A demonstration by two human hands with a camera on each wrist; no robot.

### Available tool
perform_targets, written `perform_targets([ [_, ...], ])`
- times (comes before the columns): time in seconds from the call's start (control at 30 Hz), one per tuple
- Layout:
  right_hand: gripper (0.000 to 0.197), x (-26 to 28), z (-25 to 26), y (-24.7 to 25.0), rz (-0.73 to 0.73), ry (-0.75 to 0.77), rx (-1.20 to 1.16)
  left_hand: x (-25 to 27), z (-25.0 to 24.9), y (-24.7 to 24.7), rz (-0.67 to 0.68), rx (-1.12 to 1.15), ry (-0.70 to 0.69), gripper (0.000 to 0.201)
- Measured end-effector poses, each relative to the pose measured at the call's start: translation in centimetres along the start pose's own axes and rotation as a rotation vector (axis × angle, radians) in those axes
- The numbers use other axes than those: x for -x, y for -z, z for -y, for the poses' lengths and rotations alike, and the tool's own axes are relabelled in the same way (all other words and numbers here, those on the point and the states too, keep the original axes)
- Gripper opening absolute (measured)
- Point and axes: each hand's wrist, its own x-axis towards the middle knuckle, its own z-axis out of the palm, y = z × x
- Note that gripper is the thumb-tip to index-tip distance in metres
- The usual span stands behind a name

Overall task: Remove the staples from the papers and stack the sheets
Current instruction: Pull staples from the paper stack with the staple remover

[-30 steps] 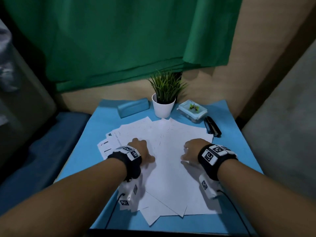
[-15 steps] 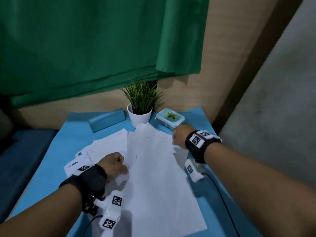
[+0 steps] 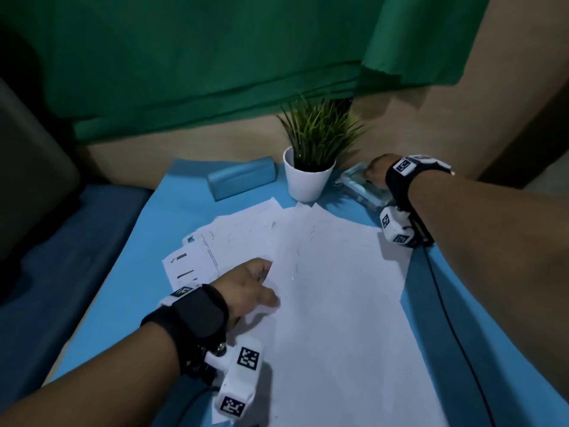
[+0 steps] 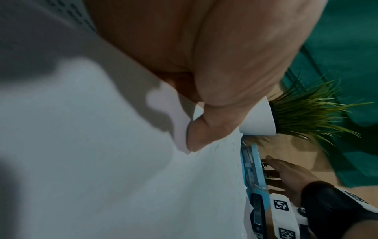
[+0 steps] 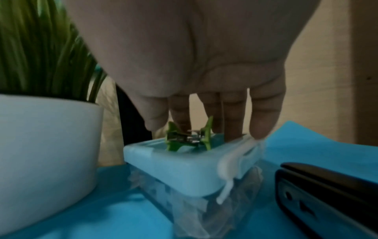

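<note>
No readable brand or text anywhere. The sheets at the left edge of the papers (image 3: 308, 272) carry small print and dark marks, too blurred to read; the wrist rigs show only black-and-white square marker codes.

Head view: papers fanned across the blue tabletop (image 3: 480, 303), top sheets blank. Left hand (image 3: 249, 288) rests on the fan's left part, fingers curled under; the left wrist view shows its thumb (image 4: 202, 129) pressing the paper, the rest of the fingers hidden, so grip cannot be told. Right hand (image 3: 377, 171) reaches to the far right corner, over a small clear box with a light-blue lid (image 3: 360, 188).

Only the right wrist view shows the green staple remover (image 5: 188, 137) sitting on the box lid (image 5: 184, 166), with the fingertips (image 5: 259, 127) straight and pointing down, touching the lid's far edge right behind it, not closed on the remover. The same view shows a black stapler (image 5: 327, 194) lying just right of the box, mostly hidden under the wrist in the head view.

White pot with a grass plant (image 3: 308, 180) stands left of the box, touching the papers' far edge. Blue case (image 3: 243, 180) lies left of the pot. Green curtain (image 3: 215, 57) hangs behind.
</note>
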Motion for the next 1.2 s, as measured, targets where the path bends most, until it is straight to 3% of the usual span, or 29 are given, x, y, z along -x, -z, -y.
perform_targets([
  [0.07,0.047,-9.6,-3.2,-3.0,0.008,-0.007,0.212,0.0,0.1,0.0,0.014,0.035,-0.007,0.051],
  [0.13,0.065,-14.4,-4.9,-4.5,0.084,0.031,0.283,-0.1,0.2,0.0,0.035,0.071,-0.017,0.069],
  [0.23,0.05,-4.6,-0.9,-1.4,0.005,-0.006,0.37,0.2,0.1,0.2,0.113,0.082,-0.016,0.071],
  [0.3,0.037,1.3,1.1,0.9,-0.109,0.01,0.375,0.5,0.2,0.3,0.126,0.066,0.004,0.061],
  [0.4,0.022,5.0,1.4,2.9,-0.259,-0.041,-0.027,0.7,0.2,0.3,0.049,0.051,0.064,0.033],
  [0.47,0.015,7.7,1.4,3.5,-0.275,-0.047,-0.426,0.9,0.2,0.1,0.025,0.081,0.091,0.036],
  [0.5,0.012,9.9,1.7,3.5,-0.195,-0.044,-0.663,1.1,0.2,0.0,0.019,0.1,0.094,0.036],
  [0.57,0.02,13.5,2.5,2.3,0.12,-0.058,-1.222,1.7,0.0,-0.3,0.011,0.116,0.087,0.04],
  [0.63,0.015,17.5,3.3,0.3,0.417,-0.151,-1.663,2.7,-0.6,-0.7,0.037,0.079,0.074,0.041],
  [0.7,0.005,21.7,4.6,-1.7,0.59,-0.176,-1.788,3.6,-1.0,-0.9,0.022,0.042,0.071,0.026],
  [0.8,0.01,26.7,6.0,-4.4,0.705,-0.185,-1.845,4.7,-0.9,-1.3,-0.008,0.098,0.098,0.028],
  [0.87,0.004,28.4,6.8,-5.5,0.622,-0.203,-1.823,5.4,-0.6,-1.8,-0.023,0.111,0.094,0.033],
  [0.93,0.006,29.2,7.5,-6.7,0.368,-0.14,-1.759,6.0,-0.3,-2.5,-0.075,0.163,0.084,0.028],
  [1.0,0.011,29.7,8.1,-7.9,0.05,0.0,-1.525,6.2,0.2,-3.1,-0.113,0.235,0.073,0.027],
  [1.07,0.015,30.2,8.5,-8.9,-0.151,0.129,-1.251,6.7,0.3,-3.9,-0.126,0.31,0.059,0.026],
  [1.2,0.018,31.0,8.1,-10.2,-0.216,0.236,-0.905,7.4,1.2,-4.8,-0.186,0.438,0.061,0.023],
])
